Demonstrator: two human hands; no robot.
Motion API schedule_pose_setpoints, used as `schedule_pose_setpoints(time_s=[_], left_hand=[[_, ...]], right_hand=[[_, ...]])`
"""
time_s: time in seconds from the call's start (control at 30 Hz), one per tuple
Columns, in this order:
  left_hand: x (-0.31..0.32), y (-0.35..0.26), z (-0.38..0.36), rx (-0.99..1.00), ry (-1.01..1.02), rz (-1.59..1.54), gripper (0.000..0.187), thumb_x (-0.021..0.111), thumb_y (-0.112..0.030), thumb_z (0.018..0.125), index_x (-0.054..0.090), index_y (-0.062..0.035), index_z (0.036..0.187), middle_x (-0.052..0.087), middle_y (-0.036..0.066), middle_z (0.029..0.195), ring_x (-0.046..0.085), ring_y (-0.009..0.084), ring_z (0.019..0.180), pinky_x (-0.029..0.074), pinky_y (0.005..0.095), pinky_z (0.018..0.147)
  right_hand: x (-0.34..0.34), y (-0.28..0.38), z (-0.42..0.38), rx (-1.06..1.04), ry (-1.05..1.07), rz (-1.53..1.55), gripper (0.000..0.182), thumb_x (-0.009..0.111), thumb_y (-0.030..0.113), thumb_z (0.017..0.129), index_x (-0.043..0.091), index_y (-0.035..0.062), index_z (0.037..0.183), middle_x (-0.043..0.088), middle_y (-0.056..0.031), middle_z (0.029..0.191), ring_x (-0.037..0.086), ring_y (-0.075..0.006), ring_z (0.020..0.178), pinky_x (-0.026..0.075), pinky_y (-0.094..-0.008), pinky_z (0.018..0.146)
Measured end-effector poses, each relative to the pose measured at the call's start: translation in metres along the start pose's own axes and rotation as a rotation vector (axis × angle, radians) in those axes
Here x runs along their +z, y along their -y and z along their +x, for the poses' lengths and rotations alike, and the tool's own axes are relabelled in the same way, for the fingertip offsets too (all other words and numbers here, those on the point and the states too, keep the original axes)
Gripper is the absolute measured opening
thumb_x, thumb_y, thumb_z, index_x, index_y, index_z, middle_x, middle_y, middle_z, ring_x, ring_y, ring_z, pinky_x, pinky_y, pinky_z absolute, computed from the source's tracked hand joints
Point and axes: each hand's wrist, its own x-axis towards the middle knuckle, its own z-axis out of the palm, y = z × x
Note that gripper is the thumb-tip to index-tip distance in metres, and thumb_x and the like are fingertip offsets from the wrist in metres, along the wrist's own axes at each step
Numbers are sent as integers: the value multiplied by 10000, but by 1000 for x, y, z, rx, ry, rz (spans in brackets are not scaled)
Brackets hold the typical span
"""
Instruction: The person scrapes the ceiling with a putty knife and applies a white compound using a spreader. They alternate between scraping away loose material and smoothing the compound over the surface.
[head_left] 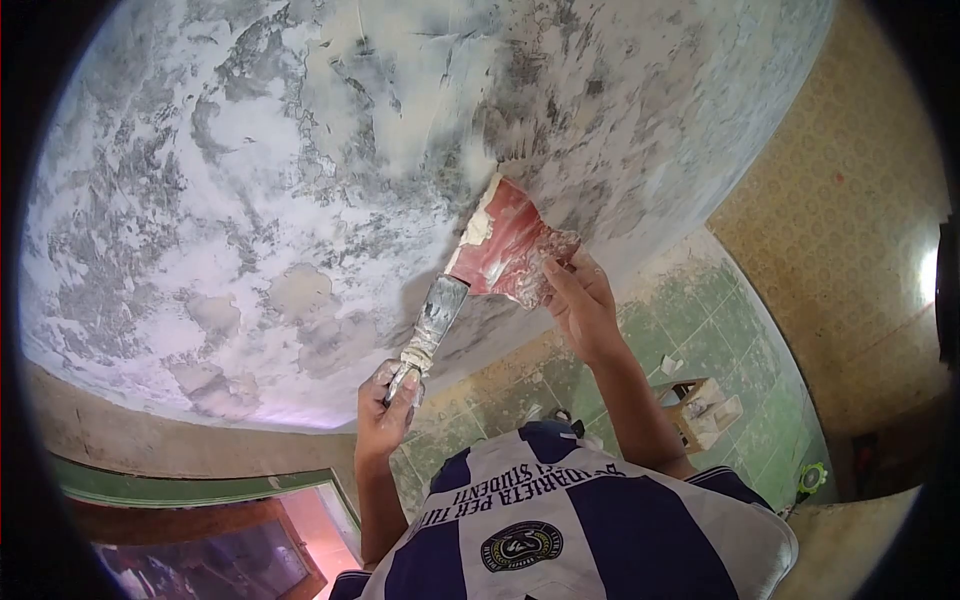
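Note:
My left hand (390, 405) is wrapped around the handle of a putty knife (437, 315), its metal blade smeared with pale putty. The end of that blade meets the lower corner of a red plastic spreader (508, 232). Along the spreader's left edge sits a thick bead of cream putty (478, 226), and its lower right part is streaked white. My right hand (580, 300) pinches the spreader at that coated right corner, thumb on the near face. Both tools are held up in front of a patchy white and grey wall (270, 200).
Below is a green tiled floor (690, 320) dusted with white residue. An open box-like container (700, 410) stands on it to the right of my right forearm. A tan patterned surface (840, 170) runs along the far right. A wood-framed opening (210, 540) is at lower left.

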Motion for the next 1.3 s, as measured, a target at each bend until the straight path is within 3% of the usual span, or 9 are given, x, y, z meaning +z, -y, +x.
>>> schedule_pose_setpoints(time_s=[0.17,0.5,0.7,0.77,0.8,0.87,0.97,1.2,1.3], left_hand=[[2,-1,-4,-76,-38,2,176,614,-222,1005,600,-46,1006,506,-70,689,359,1,512,254,200,445],[13,-15,-12,-162,-91,-37,176,613,-235,1007,621,-60,993,502,-75,679,363,1,505,251,205,441],[10,-8,-5,-37,-154,28,221,601,-287,1007,638,-71,1031,522,-66,709,372,-7,516,247,184,431],[7,-4,-2,79,-165,62,171,663,-173,969,627,-20,1036,566,-28,766,467,38,603,392,214,538],[6,-1,0,75,-166,62,171,663,-173,969,627,-20,1036,566,-28,766,467,38,603,392,214,538],[0,6,10,350,-185,429,188,709,-56,892,640,10,1054,669,66,899,603,151,763,490,275,706],[-18,24,24,508,-174,669,294,734,41,794,648,9,1073,684,117,972,644,237,923,492,333,863],[-50,22,35,640,-278,1116,346,758,41,734,684,-31,1064,685,163,1044,648,349,942,495,374,880],[-63,47,33,554,-330,921,306,734,30,770,683,-33,1065,681,155,1006,622,335,888,481,374,856]], right_hand=[[11,-3,-17,5,35,-194,269,536,107,1018,548,3,1266,573,10,1027,517,-49,921,441,-236,805],[11,-7,-45,117,209,-485,191,526,140,1025,571,5,1153,577,2,997,497,-46,884,426,-236,748],[10,-9,-51,327,319,-888,239,552,195,1015,568,-13,1131,597,-27,939,507,-44,819,441,-252,683],[3,-20,-55,314,76,-611,244,560,167,1003,568,-14,1166,624,-51,981,569,-67,817,487,-272,697],[2,-21,-55,318,76,-610,244,560,167,1003,568,-14,1166,624,-51,981,569,-67,817,487,-272,697],[2,-22,-57,374,-93,11,261,559,136,988,556,-22,1196,648,-76,1027,644,-116,835,547,-298,744],[10,-12,-61,412,-18,198,267,542,123,987,537,-27,1208,653,-90,1066,686,-163,921,587,-337,795],[2,-6,-65,430,-45,282,282,472,90,1005,528,-36,1252,668,-108,1121,697,-188,971,586,-328,827],[5,4,-58,332,-8,285,280,477,90,1011,531,-37,1254,664,-113,1143,683,-192,1023,566,-338,890]])
